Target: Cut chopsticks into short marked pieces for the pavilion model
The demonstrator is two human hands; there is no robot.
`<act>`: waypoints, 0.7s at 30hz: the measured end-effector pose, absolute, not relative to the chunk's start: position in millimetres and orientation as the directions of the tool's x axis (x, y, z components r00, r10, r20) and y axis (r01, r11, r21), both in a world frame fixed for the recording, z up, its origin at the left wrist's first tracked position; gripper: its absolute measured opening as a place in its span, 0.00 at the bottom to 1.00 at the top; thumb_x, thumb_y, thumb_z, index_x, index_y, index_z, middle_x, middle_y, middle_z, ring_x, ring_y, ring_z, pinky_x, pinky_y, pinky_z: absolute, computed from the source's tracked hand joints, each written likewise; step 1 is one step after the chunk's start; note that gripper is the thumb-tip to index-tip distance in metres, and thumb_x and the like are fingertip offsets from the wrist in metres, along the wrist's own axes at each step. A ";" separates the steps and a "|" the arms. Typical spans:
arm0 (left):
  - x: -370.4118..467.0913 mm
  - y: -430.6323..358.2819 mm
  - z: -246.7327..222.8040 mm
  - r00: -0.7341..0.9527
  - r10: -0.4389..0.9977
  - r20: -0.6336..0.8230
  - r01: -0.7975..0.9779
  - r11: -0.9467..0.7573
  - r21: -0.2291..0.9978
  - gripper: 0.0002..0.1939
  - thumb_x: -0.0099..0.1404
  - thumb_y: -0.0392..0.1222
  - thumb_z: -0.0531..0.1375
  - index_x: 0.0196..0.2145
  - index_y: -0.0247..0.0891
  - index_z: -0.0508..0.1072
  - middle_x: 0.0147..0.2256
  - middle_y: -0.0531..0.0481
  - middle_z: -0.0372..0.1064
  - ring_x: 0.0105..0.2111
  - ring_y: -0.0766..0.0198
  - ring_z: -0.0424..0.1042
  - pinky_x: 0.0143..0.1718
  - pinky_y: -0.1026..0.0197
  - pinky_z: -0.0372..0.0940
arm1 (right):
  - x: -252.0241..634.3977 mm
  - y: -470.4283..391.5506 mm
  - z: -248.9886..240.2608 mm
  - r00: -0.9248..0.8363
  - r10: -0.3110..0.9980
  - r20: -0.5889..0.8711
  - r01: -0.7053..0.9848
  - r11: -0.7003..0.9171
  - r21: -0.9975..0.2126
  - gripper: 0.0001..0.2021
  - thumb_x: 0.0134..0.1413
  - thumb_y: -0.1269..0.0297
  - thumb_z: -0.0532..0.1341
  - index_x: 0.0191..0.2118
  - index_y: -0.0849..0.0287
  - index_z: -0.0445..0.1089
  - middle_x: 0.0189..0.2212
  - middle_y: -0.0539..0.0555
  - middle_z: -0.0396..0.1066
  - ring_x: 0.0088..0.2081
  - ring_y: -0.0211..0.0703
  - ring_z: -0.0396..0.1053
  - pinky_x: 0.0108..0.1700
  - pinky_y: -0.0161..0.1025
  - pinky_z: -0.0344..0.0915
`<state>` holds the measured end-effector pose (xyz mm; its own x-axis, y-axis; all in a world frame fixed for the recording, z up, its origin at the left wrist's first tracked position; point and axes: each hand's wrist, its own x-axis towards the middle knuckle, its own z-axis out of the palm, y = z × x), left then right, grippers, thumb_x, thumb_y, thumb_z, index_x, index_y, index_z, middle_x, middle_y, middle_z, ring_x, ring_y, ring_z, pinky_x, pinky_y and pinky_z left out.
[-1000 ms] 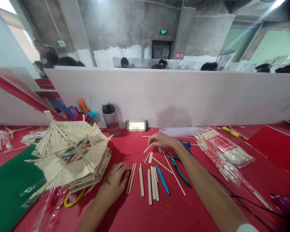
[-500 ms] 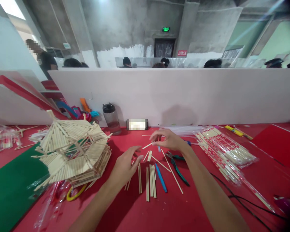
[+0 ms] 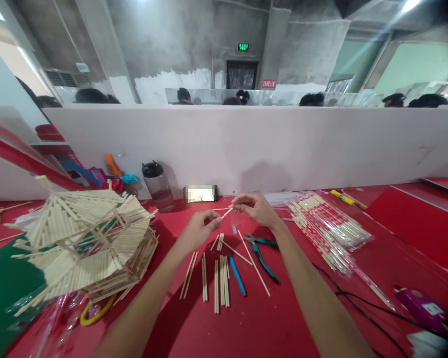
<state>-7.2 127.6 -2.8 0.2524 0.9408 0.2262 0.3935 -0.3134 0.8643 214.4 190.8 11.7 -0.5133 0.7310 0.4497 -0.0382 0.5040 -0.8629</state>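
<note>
A short wooden stick (image 3: 227, 213) slants between my two hands above the red table. My right hand (image 3: 256, 208) pinches its upper end with thumb and fingertips. At the lower end, the curled fingers of my left hand (image 3: 201, 227) close around the tip. Below them lie short cut sticks (image 3: 220, 242), several longer sticks (image 3: 222, 281) in rows and a blue pen-like tool (image 3: 238, 275). Green-handled pliers (image 3: 263, 256) rest by my right forearm. On the left stands a pavilion-like model (image 3: 93, 238) built of sticks, with a tiered roof.
Behind the hands are a water bottle (image 3: 159, 186) and a propped phone (image 3: 200, 194) at the white partition (image 3: 194, 144). Bagged sticks (image 3: 328, 223), a yellow glue tube (image 3: 342, 197), black cables (image 3: 343, 291) and a purple device (image 3: 420, 308) lie on the right.
My left hand has moved in toward my right and closed its fingers at the stick's lower end. The view has turned slightly right, bringing the purple device further in.
</note>
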 end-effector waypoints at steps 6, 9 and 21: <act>-18.9 126.3 -15.4 0.274 0.950 0.148 0.255 -0.220 0.942 0.15 0.63 0.51 0.58 0.31 0.34 0.71 0.27 0.50 0.71 0.28 0.65 0.69 0.35 0.62 0.65 | 202.7 186.3 4.4 -0.593 0.737 0.325 0.054 0.439 -0.897 0.12 0.54 0.57 0.65 0.39 0.59 0.75 0.35 0.55 0.77 0.37 0.41 0.74 0.44 0.39 0.69; -21.5 123.9 -17.4 0.286 0.948 0.139 0.265 -0.218 0.939 0.16 0.63 0.52 0.59 0.30 0.34 0.71 0.26 0.50 0.70 0.27 0.66 0.68 0.34 0.62 0.64 | 193.0 183.4 0.2 -0.626 0.711 0.320 0.076 0.464 -0.882 0.10 0.54 0.58 0.64 0.38 0.59 0.75 0.36 0.54 0.76 0.39 0.41 0.73 0.45 0.39 0.67; -23.8 128.1 -42.9 0.246 0.958 0.150 0.303 -0.223 0.927 0.20 0.62 0.55 0.58 0.27 0.32 0.71 0.23 0.51 0.67 0.24 0.66 0.65 0.28 0.64 0.59 | 152.3 173.7 -19.6 -0.654 0.687 0.317 0.065 0.468 -0.881 0.07 0.59 0.63 0.58 0.37 0.60 0.70 0.32 0.51 0.72 0.34 0.39 0.68 0.40 0.37 0.64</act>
